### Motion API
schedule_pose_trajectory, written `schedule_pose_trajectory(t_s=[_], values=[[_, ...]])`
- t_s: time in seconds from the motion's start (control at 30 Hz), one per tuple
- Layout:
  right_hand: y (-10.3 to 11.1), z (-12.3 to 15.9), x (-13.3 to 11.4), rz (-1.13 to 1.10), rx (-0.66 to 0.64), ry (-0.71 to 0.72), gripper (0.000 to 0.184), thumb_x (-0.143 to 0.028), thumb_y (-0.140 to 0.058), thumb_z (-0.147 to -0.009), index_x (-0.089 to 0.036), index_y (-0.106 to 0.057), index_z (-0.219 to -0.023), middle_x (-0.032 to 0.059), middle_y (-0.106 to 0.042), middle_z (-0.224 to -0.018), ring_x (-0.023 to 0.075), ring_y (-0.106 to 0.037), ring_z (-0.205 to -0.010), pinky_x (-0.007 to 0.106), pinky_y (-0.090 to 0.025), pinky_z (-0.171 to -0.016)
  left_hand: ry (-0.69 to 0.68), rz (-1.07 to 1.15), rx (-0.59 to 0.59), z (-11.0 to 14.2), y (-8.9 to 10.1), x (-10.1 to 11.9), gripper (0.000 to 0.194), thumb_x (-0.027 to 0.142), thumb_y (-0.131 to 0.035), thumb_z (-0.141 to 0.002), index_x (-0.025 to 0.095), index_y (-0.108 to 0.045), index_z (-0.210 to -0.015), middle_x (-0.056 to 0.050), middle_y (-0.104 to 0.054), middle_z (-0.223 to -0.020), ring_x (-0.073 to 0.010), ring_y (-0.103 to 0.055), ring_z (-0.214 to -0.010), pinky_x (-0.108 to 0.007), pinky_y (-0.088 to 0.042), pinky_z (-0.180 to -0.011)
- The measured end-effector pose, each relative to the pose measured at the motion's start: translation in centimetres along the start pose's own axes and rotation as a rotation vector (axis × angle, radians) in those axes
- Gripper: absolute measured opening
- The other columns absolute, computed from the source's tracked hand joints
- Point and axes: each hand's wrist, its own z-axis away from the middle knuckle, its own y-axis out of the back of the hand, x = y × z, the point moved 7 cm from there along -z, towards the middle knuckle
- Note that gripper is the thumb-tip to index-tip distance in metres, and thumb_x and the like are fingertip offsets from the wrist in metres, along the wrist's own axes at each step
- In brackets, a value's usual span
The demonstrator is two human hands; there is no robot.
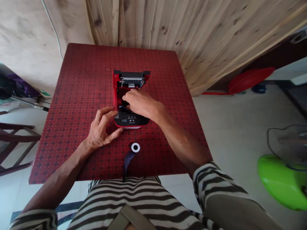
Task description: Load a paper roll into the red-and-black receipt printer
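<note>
A red and black label printer [131,120] stands on the table with its lid [131,75] raised at the back. My left hand [100,127] steadies its front left corner, fingers against the side and thumb at the front edge. Inside the open compartment is my right hand [137,101], its fingers curled and partly hidden; whatever they grip is not clear. Close to the table's front edge, a small roll [135,147] with a white ring-shaped end sits with a dark strip [129,159] trailing from it toward me.
The red patterned table [79,83] reaches to a wooden plank wall [153,25] at the back. A wooden stool [18,143] stands on the left. To the right, a bright green object [279,183] and a red one [251,80] are near the floor.
</note>
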Motion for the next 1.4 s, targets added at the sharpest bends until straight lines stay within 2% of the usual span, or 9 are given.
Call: schedule_pose_trajectory(t_s=[0.17,0.4,0.53,0.7,0.9,1.03,1.13,1.23,1.4], values=[[0.8,1.8,0.2,-0.062,0.156,0.012,0.021,-0.013,-0.064,-0.097,-0.011,-0.076,-0.114,0.0158,-0.078,-0.118,0.0296,-0.071,-0.115,0.04,-0.053,-0.101,-0.005,0.006,0.001,0.1,-0.1,0.0,0.065,0.044,-0.08,-0.091,0.023,-0.049,-0.145,-0.014,-0.061,-0.134,-0.0269,-0.066,-0.124,-0.046,-0.065,-0.102],[2.5,11.3,4.1,-0.516,0.736,-0.177,0.02,-0.025,-0.074,-0.089,-0.024,-0.073,-0.109,0.004,-0.079,-0.104,0.0202,-0.072,-0.085,0.037,-0.06,-0.081,0.014,0.012,0.0,0.1,-0.1,-0.1,0.066,0.046,-0.079,-0.091,0.024,-0.049,-0.145,-0.014,-0.062,-0.136,-0.028,-0.066,-0.126,-0.047,-0.065,-0.102],[-3.0,15.8,8.7,-0.804,0.89,-0.396,0.026,-0.031,-0.078,-0.084,-0.026,-0.069,-0.108,0.0009,-0.078,-0.099,0.017,-0.072,-0.078,0.035,-0.062,-0.075,0.003,0.007,0.009,0.0,0.0,-0.1,0.066,0.048,-0.078,-0.09,0.023,-0.05,-0.144,-0.014,-0.062,-0.134,-0.0288,-0.065,-0.125,-0.049,-0.064,-0.102],[-11.2,16.6,10.8,-1.035,0.908,-0.56,0.031,-0.036,-0.078,-0.079,-0.023,-0.067,-0.105,0.0045,-0.078,-0.102,0.0208,-0.077,-0.094,0.039,-0.066,-0.082,0.005,0.002,0.009,0.0,0.0,-0.2,0.066,0.047,-0.079,-0.089,0.024,-0.051,-0.144,-0.014,-0.062,-0.135,-0.0299,-0.065,-0.126,-0.048,-0.065,-0.099],[-13.1,15.8,10.3,-1.006,0.887,-0.543,0.035,-0.039,-0.076,-0.082,-0.023,-0.066,-0.112,0.006,-0.079,-0.109,0.0214,-0.077,-0.1,0.041,-0.066,-0.091,0.024,0.008,-0.009,0.1,0.0,-0.4,0.071,0.052,-0.081,-0.087,0.025,-0.05,-0.146,-0.015,-0.062,-0.137,-0.031,-0.063,-0.128,-0.046,-0.066,-0.094],[-11.2,18.3,9.0,-0.849,0.937,-0.571,0.052,-0.037,-0.082,-0.081,-0.022,-0.063,-0.128,0.0106,-0.078,-0.12,0.0245,-0.077,-0.105,0.044,-0.066,-0.09,0.04,0.031,-0.025,0.1,-0.2,-0.7,0.075,0.057,-0.082,-0.086,0.026,-0.049,-0.146,-0.015,-0.061,-0.138,-0.032,-0.062,-0.13,-0.047,-0.066,-0.095],[-8.8,21.5,6.0,-0.606,1.024,-0.653,0.023,-0.032,-0.076,-0.091,-0.026,-0.07,-0.111,0.0054,-0.079,-0.1,0.0203,-0.075,-0.081,0.04,-0.065,-0.077,0.034,0.032,-0.025,0.1,-0.2,-0.7,0.077,0.06,-0.081,-0.085,0.026,-0.049,-0.146,-0.015,-0.061,-0.137,-0.0325,-0.063,-0.129,-0.048,-0.066,-0.096],[-8.6,20.6,1.2,-0.725,0.809,-0.383,0.014,-0.027,-0.078,-0.091,-0.029,-0.075,-0.104,0.0017,-0.08,-0.093,0.0176,-0.073,-0.071,0.035,-0.064,-0.068,0.044,0.017,-0.027,0.1,-0.2,-0.6,0.076,0.062,-0.08,-0.086,0.026,-0.049,-0.146,-0.015,-0.061,-0.137,-0.0321,-0.063,-0.128,-0.047,-0.066,-0.095],[-11.4,16.6,-3.7,-0.873,0.588,-0.099,0.045,-0.014,-0.071,-0.09,-0.031,-0.072,-0.132,0.0072,-0.079,-0.127,0.0258,-0.075,-0.119,0.052,-0.061,-0.105,0.05,0.029,-0.029,0.1,-0.2,-0.6,0.074,0.057,-0.081,-0.086,0.026,-0.05,-0.145,-0.015,-0.061,-0.139,-0.0333,-0.063,-0.13,-0.048,-0.065,-0.096]])
